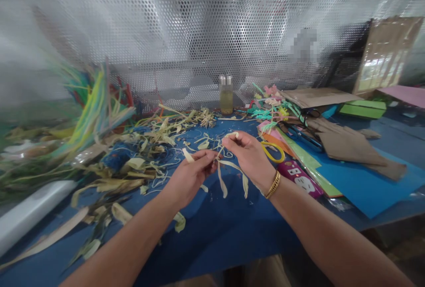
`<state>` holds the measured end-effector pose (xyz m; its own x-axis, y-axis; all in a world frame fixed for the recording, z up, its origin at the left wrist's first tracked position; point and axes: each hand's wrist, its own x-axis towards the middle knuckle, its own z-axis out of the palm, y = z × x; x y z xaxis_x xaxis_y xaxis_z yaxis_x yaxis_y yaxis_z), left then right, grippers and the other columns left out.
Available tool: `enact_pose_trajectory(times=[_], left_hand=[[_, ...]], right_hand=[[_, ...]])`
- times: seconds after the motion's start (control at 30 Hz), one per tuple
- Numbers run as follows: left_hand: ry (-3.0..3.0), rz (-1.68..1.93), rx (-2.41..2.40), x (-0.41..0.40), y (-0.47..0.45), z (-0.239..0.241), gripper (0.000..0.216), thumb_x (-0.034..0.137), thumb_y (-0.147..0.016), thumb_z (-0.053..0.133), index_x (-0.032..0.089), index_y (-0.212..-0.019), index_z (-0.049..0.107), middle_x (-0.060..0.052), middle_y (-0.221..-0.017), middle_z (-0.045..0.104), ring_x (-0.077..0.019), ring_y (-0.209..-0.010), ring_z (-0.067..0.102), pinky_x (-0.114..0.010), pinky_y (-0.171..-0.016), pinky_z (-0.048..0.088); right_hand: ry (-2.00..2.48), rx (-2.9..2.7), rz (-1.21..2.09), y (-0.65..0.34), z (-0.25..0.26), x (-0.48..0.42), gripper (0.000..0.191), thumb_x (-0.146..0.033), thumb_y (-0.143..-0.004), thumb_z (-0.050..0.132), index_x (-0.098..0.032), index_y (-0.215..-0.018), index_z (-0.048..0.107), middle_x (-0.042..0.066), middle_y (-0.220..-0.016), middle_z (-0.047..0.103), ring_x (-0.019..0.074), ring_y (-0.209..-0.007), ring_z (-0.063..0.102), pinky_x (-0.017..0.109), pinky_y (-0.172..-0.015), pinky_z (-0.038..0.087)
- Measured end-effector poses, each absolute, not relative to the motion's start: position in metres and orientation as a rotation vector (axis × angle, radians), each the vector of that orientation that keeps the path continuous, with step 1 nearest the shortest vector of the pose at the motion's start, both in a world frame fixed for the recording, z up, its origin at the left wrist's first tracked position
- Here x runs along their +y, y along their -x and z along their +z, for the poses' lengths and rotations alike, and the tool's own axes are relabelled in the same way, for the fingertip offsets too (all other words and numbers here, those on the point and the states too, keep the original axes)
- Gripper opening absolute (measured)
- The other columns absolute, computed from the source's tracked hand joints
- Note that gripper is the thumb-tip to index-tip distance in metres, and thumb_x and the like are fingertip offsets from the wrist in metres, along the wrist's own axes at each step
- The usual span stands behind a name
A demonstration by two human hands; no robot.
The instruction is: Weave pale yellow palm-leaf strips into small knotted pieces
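Over the blue table, my left hand is closed in a pinch on pale corn husk strips, whose narrow ends hang down and fan out between my hands. My right hand pinches a pale strip just above, near my left fingertips, with its thumb and fingers together. A gold bracelet is on my right wrist. Curled thread and husk scraps lie behind and left of my hands. Close to my right wrist are a yellow ring-shaped handle and a purple printed item.
A heap of husk pieces and blue thread spreads left, near coloured pipe cleaners. A lidded glass bottle stands before a perforated metal panel. Cardboard and blue paper lie right.
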<state>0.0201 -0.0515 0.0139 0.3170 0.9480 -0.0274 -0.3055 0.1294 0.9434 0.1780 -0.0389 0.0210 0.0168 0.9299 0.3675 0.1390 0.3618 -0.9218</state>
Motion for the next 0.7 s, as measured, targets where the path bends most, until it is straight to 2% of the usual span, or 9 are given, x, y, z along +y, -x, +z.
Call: enact_pose_trajectory(times=[0.17,0.43,0.7], left_hand=[[-1.053,1.040,0.823,-0.0514,-0.0194,0.0133,0.014,0.027,-0.078,0.069,0.016,-0.070,0.064,0.001,-0.066,0.053,-0.0088,-0.062,0.046,-0.021,-0.060,0.039],[-1.076,0.984,0.843,-0.0537,-0.0204,0.0138,0.009,0.018,-0.075,0.068,0.016,-0.069,0.062,0.002,-0.061,0.052,-0.0085,-0.061,0.047,-0.019,-0.058,0.036],[-1.062,1.024,0.796,-0.0503,-0.0185,0.0117,0.012,0.026,-0.076,0.071,0.016,-0.072,0.066,0.000,-0.065,0.057,-0.0087,-0.063,0.049,-0.019,-0.063,0.040]], right_hand=[[1.029,-1.424,0.836,-0.1764,0.0218,-0.0415,0.021,-0.034,-0.081,0.058,-0.020,-0.067,0.053,-0.002,-0.069,0.052,0.0116,-0.066,0.045,0.026,-0.068,0.039],[1.033,-1.394,0.789,-0.1762,0.0197,-0.0403,0.021,-0.030,-0.080,0.059,-0.019,-0.064,0.053,-0.003,-0.065,0.049,0.0108,-0.064,0.043,0.026,-0.065,0.037],[0.988,-1.337,0.824,-0.1789,0.0159,-0.0347,0.021,-0.034,-0.080,0.060,-0.019,-0.067,0.054,-0.003,-0.067,0.051,0.0106,-0.064,0.044,0.025,-0.066,0.038]])
